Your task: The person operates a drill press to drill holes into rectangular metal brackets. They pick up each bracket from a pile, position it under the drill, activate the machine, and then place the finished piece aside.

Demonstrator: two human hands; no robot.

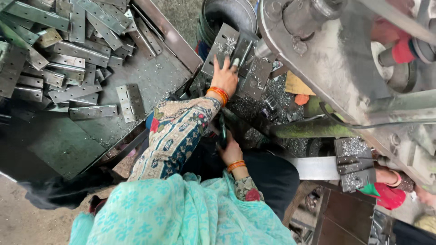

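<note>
My left hand [225,78], with orange bangles at the wrist, reaches forward and lies on a grey metal hinge plate [221,45] among several plates on the machine bed, fingers curled over a plate's edge. My right hand [230,153], also bangled, sits close to my body and is closed around a dark upright handle [222,130]. Bright metal shavings [277,93] cover the bed to the right of my left hand. My patterned sleeve and a teal scarf fill the lower middle.
A metal tray [154,81] at left holds a heap of hinge plates [68,45]. A large grey machine body [327,63] looms at upper right. A dark bucket [227,16] stands beyond. Another person's red-sleeved hand [394,183] is at lower right by stacked plates [356,163].
</note>
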